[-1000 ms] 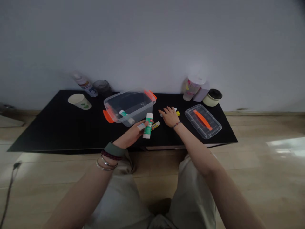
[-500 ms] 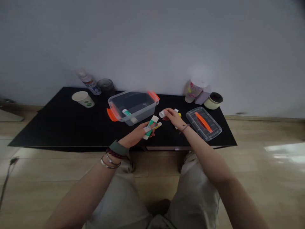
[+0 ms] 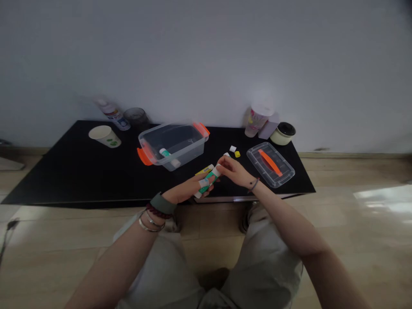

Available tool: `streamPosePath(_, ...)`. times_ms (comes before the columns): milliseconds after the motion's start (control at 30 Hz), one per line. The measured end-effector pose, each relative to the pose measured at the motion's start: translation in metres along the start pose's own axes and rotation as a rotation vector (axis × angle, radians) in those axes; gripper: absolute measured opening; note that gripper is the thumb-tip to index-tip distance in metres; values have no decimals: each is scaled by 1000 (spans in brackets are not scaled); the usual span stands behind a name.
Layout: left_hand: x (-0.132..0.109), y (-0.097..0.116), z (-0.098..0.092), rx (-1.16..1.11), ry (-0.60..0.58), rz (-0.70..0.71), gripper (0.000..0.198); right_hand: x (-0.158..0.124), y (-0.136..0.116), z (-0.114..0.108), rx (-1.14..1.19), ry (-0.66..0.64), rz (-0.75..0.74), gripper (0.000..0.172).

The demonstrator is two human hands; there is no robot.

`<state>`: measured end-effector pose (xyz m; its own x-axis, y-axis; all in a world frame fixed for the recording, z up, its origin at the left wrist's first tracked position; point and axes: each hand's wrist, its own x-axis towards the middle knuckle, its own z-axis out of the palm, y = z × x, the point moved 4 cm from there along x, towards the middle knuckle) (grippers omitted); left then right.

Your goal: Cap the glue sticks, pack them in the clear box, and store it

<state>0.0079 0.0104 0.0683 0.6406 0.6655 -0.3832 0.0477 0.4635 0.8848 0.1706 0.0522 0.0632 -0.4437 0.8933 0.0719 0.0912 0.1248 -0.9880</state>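
My left hand is shut around a green and white glue stick, which slants across its fingers. My right hand pinches a white cap against the stick's far end. Behind the hands, a yellow glue stick lies on the black table, partly hidden by my left fingers. Just beyond my right fingertips are a small yellow cube and a small white piece.
A clear plastic box with orange handles holds a glue stick. Its clear lid lies to the right. A paper cup, spray bottle, dark jar, plastic cup and cream pot stand along the back.
My hands have come together. The white cap, earlier apart in my right hand, now meets the green stick's end. The stick has tilted from nearly upright to a low slant.
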Motion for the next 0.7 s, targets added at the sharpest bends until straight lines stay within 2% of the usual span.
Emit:
streamPosePath(167,-4,-1,8,33,-34,-11,61,-13,-14,5,-53,-42,-5,31)
streamPosePath(333,-5,-4,14,119,-54,22,54,-21,-27,3,-411,31,-32,27)
streamPosePath(433,-5,-7,18,108,-98,16,50,-25,-31,7,-537,26,-37,25)
streamPosePath(700,-9,-4,25,136,-98,92,49,-27,-44,19,-456,51,-99,21)
